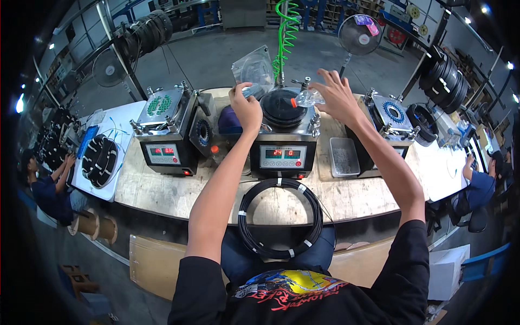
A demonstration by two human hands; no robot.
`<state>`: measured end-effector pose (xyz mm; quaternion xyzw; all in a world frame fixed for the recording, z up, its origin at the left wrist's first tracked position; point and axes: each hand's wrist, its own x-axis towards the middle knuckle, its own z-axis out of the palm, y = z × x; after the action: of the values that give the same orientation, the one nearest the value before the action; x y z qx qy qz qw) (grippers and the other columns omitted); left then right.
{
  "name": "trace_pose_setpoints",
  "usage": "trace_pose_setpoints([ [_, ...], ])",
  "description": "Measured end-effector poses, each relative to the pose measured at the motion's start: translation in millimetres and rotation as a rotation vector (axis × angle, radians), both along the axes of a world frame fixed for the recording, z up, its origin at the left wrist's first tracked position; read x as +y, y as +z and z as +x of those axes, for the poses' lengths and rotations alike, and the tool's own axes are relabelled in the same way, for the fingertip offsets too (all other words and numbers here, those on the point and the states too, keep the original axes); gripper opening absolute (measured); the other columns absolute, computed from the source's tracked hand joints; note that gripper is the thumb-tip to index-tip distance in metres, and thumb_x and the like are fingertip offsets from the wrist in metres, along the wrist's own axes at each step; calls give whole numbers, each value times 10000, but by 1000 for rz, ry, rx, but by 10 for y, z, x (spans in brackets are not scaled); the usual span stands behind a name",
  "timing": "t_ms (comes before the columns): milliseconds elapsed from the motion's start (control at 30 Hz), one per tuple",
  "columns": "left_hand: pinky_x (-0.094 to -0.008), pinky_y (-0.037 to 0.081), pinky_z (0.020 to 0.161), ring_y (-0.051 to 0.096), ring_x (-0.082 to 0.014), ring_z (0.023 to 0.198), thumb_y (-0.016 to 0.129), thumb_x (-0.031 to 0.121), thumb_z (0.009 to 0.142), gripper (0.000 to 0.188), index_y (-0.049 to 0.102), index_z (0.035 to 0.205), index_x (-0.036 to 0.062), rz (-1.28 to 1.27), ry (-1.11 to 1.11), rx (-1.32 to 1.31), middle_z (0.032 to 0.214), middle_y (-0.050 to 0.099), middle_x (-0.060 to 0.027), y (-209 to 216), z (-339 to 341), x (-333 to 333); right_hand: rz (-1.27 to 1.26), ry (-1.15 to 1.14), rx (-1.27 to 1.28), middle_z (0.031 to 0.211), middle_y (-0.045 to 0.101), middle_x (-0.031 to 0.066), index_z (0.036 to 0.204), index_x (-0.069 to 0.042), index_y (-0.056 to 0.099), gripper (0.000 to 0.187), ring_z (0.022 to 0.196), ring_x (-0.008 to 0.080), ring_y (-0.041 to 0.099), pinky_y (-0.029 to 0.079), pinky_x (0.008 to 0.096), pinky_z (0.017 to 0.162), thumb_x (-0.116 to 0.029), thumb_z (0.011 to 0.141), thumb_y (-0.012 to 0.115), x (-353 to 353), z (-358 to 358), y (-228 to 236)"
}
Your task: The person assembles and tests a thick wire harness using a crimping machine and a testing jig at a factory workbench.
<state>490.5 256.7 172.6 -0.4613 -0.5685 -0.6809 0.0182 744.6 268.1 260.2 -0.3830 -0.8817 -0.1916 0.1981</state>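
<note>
In the head view, the person's left hand [248, 110] has its fingers curled in, narrow, at the lower edge of a clear plastic bag [253, 70], which stands up above them, tilted. The right hand [338, 97] has its upper fingers raised and spread wide, while a clear bottle [312, 98] with an orange-red cap is held below them, on its side; how the thumb and lower fingers grip it is hard to make out. The cap points left, toward the left hand, and lies over the black round plate [280, 112].

That plate tops the middle machine [281, 148], between and below both sets of fingers. Just left of the left hand's fingers and lower sits a purple object [228, 120], partly hidden. Farther left is a machine bearing green pieces [158, 105]; to the right of the right hand's fingers, another machine bears a ring of blue pieces [394, 112]. Below the right fingers, a clear tray [344, 169] rests on the table [135, 187]. Well below both hands, a coil of black cable [243, 212] with white bands lies across the table's near edge and the person's lap.
</note>
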Motion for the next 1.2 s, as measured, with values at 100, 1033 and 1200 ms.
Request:
trace_pose_setpoints([
  [100,-468,457,957,569,-414,1135,515,-148,779,380,627,1083,50,-10,-32,-37,1168,553,-205,18,44,13,122,52,-177,1458,487,103,1171,-180,719,424,1310,259,435,372,417,1015,-135,753,772,-64,-233,163],
  [1033,-443,463,933,567,-421,1106,520,-143,760,402,609,1110,31,109,-69,-13,1175,516,-231,-38,-5,59,484,277,-483,1174,597,-8,727,-192,743,13,1273,179,434,368,410,1017,-180,731,741,-202,-699,217],
  [1200,-439,465,933,567,-405,1105,526,-150,757,414,607,1123,24,113,-80,11,1177,512,-223,-64,5,71,430,214,-526,1365,544,18,851,-166,739,138,1302,192,423,347,402,1053,-146,717,766,-161,-1050,179],
])
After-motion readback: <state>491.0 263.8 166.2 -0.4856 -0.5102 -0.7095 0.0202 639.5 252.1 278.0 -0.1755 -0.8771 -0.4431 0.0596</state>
